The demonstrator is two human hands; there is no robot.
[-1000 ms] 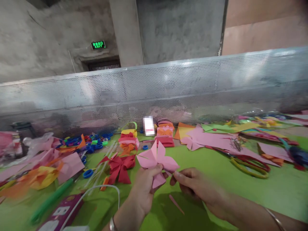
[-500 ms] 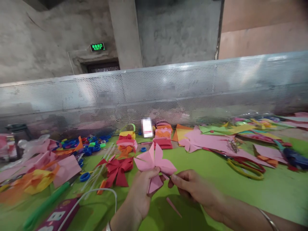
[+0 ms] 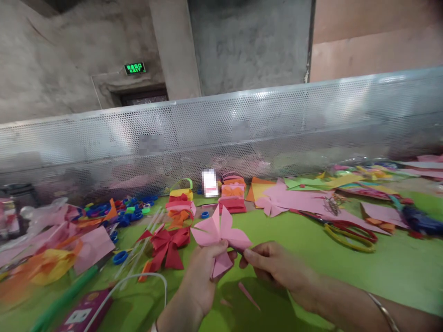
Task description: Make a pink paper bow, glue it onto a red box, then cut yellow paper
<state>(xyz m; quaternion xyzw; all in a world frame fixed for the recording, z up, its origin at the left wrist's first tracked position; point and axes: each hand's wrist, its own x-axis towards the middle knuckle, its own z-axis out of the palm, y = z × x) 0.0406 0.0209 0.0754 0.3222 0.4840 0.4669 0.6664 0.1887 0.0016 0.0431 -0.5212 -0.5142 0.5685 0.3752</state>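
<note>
A pink paper flower (image 3: 221, 233) with several pointed petals is pinched near its middle by my left hand (image 3: 202, 276), thumb on top. My right hand (image 3: 277, 265) is closed beside the flower's lower right petals. Its thumb and finger pinch a thin dark thing that I cannot make out, reaching toward the flower. Below the hands a narrow pink paper strip (image 3: 249, 296) lies on the green table (image 3: 311, 295), with a blurred pink scrap (image 3: 226, 303) to its left. A red paper flower (image 3: 169, 246) rests left of my left hand.
Scissors (image 3: 351, 237) with red and yellow handles lie at the right, near pink paper sheets (image 3: 311, 203). Folded paper pieces (image 3: 233, 191) stand at the back. Blue rings (image 3: 120, 257), a white cable (image 3: 138, 275) and a purple box (image 3: 85, 313) are at the left. Perforated metal panel (image 3: 221, 124) behind.
A small pink scrap now shows below the flower, and the pink sliver seen between my hands before is gone from there. Both hands keep nearly the same place; the view has shifted slightly.
</note>
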